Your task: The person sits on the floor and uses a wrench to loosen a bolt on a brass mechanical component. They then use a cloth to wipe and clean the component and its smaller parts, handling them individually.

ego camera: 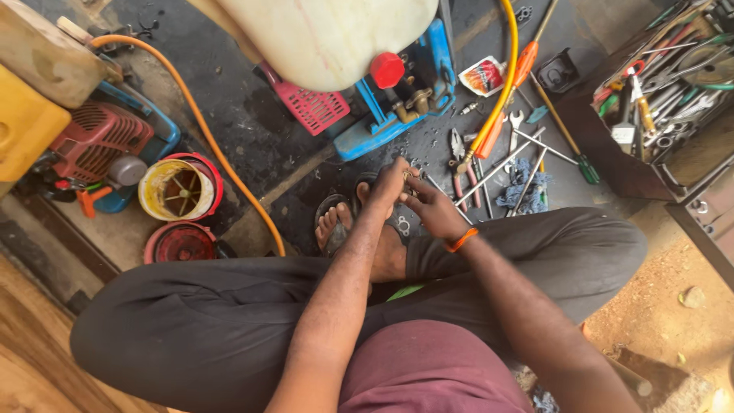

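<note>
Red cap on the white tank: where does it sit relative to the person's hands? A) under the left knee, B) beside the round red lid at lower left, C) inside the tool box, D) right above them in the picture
D: the red cap is on the white tank, straight above the left hand and right hand, which meet over the dark floor mat.

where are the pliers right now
In the head view the pliers lie on the dark mat, just right of the hands, beside the orange hose and below the blue sprayer frame.
</note>
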